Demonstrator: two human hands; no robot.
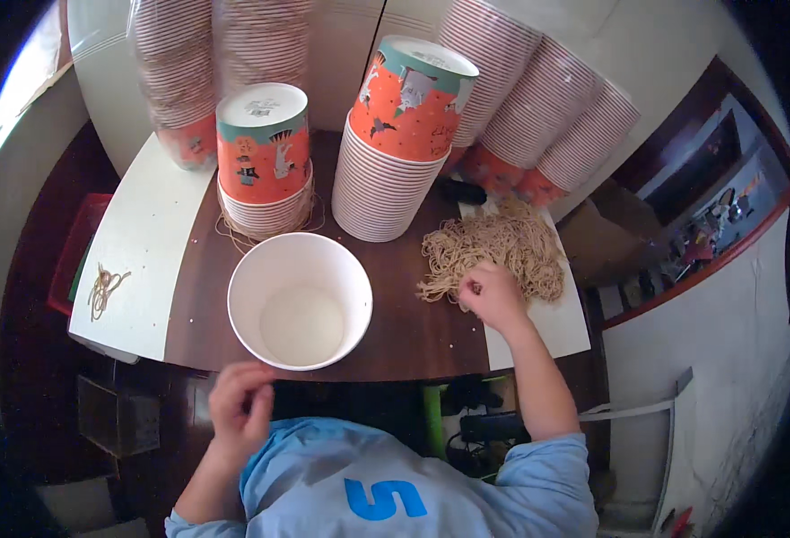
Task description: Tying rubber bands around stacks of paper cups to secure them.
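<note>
Right hand [497, 300], fingers curled, grip unclear: tugging could knot the cords [502, 242] just beyond. Left hand [239, 403], fingers loose, could bump the tub [253, 300] ahead.

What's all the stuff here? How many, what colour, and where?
Open tub: one, white, front middle.
Short tub stack: one, orange-green, behind it.
Tall tub stack: one, orange-green, back middle.
Wrapped tub stacks: five, white and orange, back.
String pile: one, tan, table's right.
String tangle: one, tan, table's left.
Table: one, brown and white, underneath.
Cardboard box: one, brown, beyond table's right.
Clutter: too dark to count, below, right.
Shirt: one, light blue, bottom.
Left hand: one, bare, by open tub.
Right hand: one, bare, at string pile.
</note>
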